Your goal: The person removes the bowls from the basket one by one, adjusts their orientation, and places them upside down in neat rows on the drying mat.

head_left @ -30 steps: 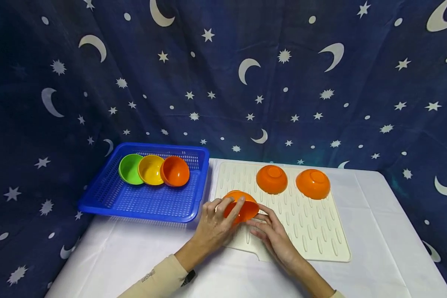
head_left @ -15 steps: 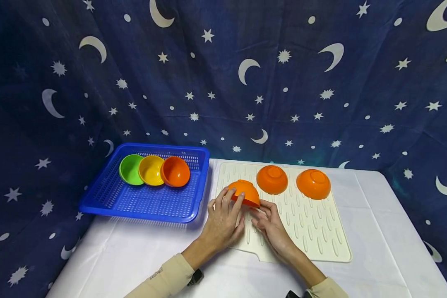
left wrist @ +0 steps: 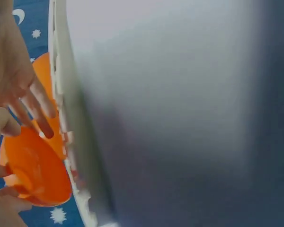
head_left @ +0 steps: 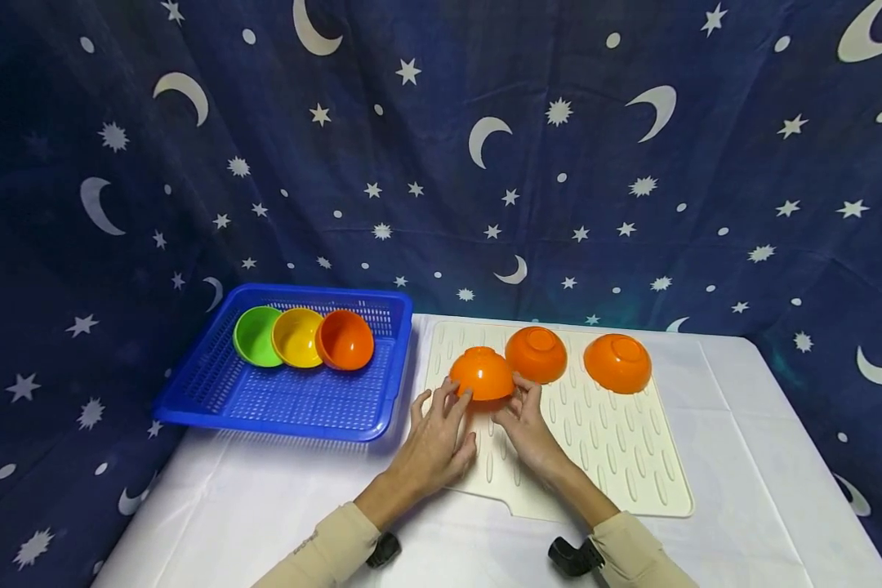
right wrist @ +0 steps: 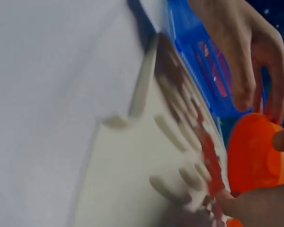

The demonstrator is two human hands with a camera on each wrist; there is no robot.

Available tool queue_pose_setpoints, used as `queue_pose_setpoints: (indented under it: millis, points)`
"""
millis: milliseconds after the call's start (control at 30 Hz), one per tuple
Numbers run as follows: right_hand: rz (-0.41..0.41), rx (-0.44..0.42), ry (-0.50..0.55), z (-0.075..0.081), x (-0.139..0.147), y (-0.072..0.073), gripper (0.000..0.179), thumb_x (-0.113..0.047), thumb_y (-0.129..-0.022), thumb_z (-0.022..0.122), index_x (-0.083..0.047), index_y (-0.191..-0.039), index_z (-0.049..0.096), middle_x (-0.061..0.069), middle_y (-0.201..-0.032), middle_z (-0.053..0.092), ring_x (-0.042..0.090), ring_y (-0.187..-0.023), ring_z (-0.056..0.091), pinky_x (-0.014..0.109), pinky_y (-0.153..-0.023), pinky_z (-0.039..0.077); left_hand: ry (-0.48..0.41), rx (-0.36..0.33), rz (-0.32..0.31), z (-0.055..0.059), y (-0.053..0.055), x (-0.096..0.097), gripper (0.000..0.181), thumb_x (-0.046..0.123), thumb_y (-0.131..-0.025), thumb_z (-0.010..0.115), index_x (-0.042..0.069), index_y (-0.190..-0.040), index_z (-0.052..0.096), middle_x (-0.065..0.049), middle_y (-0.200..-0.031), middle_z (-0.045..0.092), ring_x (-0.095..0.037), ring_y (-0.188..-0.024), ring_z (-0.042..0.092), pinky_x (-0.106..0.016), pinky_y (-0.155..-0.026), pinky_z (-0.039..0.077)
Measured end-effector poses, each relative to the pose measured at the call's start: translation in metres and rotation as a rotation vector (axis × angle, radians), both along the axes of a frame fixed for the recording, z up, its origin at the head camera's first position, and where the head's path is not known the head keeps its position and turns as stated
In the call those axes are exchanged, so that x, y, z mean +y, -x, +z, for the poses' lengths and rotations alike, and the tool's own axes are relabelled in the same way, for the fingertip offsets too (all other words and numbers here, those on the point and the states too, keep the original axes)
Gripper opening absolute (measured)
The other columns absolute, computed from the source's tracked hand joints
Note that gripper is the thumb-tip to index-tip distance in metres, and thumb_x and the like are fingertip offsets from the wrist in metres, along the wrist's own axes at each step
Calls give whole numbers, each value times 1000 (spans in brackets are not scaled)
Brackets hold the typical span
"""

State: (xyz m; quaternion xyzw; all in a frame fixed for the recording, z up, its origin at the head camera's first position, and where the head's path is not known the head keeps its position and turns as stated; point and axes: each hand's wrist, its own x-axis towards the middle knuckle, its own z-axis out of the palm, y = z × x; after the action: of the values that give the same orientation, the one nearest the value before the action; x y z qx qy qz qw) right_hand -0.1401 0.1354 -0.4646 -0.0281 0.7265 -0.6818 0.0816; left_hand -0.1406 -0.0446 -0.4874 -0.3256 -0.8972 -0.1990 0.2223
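An orange bowl point(head_left: 483, 374) is turned upside down close over the left part of a cream ribbed mat point(head_left: 603, 457). My left hand point(head_left: 428, 451) holds its near left side with the fingertips, the thumb lying lower and apart from the rim. On the opposite side my right hand point(head_left: 532, 433) holds the rim, and the right wrist view shows a finger on the bowl's outside with the thumb low by its edge. Behind it on the mat, two more orange bowls stand base up, one in the middle point(head_left: 536, 355) and one at the right point(head_left: 618, 364).
At the left stands a blue plastic basket point(head_left: 294, 404). In it a green bowl point(head_left: 256, 336), a yellow bowl point(head_left: 296, 337) and another orange bowl point(head_left: 345, 340) lean in a row. A white cloth point(head_left: 735, 457) covers the table; a dark star-patterned curtain point(head_left: 441, 147) hangs behind.
The orange bowl in my hands has turned from tilted, mouth toward me, to mouth down, and moved farther back over the mat. My left thumb has come away from it.
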Motion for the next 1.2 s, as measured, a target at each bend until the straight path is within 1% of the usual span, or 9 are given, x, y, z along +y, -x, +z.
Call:
queue_pose_setpoints:
  millis: [200, 333, 433, 533, 600, 667, 767, 933, 1200]
  points:
    - [44, 21, -80, 5, -2, 6, 67, -4, -89, 53, -4, -136, 5, 19, -147, 4, 31, -130, 22, 46, -100, 25, 31, -56, 24, -7, -4, -2, 60, 31, -79, 58, 1, -129, 45, -17, -130, 35, -26, -115, 46, -53, -99, 16]
    - [-1, 56, -169, -6, -3, 6, 69, -7, -88, 56, -8, -138, 8, 18, -145, 14, 27, -127, 30, 43, -97, 31, 13, -121, 49, -6, -5, -1, 61, 33, -79, 59, 6, -131, 44, -15, -134, 30, -26, -116, 44, -52, -98, 21]
    - [-50, 36, -224, -11, -4, 5, 67, -8, -86, 56, -9, -136, 12, 19, -139, 22, 25, -104, 50, 32, -78, 46, -86, -281, 48, -2, -8, 1, 57, 33, -79, 61, 9, -129, 45, -15, -140, 21, -30, -115, 44, -50, -94, 32]
    - [-61, 10, -212, -12, -6, 3, 64, -8, -86, 55, -8, -134, 13, 23, -135, 27, 25, -82, 54, 27, -56, 46, -225, -478, 34, 2, -10, 1, 58, 33, -81, 63, 11, -130, 39, -14, -145, 12, -33, -116, 42, -49, -90, 38]
    - [-66, 15, -203, -11, -6, 3, 62, -7, -86, 55, -6, -134, 15, 24, -135, 25, 28, -86, 56, 27, -58, 49, -292, -569, 29, 3, -11, 1, 64, 33, -82, 63, 11, -134, 32, -12, -146, 10, -33, -117, 41, -48, -90, 38]
    - [-72, 19, -205, -9, -7, 3, 59, -9, -86, 54, -8, -133, 18, 24, -137, 24, 32, -104, 51, 31, -73, 49, -336, -622, 26, 5, -11, 1, 69, 33, -83, 62, 12, -138, 26, -10, -146, 10, -32, -120, 39, -48, -92, 36]
    - [-89, 45, -188, -6, -10, 5, 56, -8, -87, 53, -7, -132, 20, 25, -140, 22, 31, -121, 38, 38, -91, 40, -369, -637, 29, 6, -11, 2, 73, 32, -83, 62, 12, -140, 22, -9, -146, 9, -32, -120, 37, -49, -91, 36]
    - [-90, 82, -155, -9, -19, 11, 61, -6, -86, 54, -6, -133, 15, 24, -138, 23, 30, -122, 36, 40, -94, 36, -383, -581, 40, 6, -6, 5, 74, 29, -81, 65, 8, -139, 24, -10, -147, 6, -29, -122, 36, -44, -92, 38]
    - [-123, 116, -398, -20, -24, 20, 71, -14, -84, 57, 4, -140, 18, 15, -134, 21, 27, -118, 37, 39, -91, 39, -284, -545, 70, 0, 24, 10, 76, 30, -81, 63, 1, -139, 24, -21, -147, 4, -31, -131, 18, -45, -100, 26]
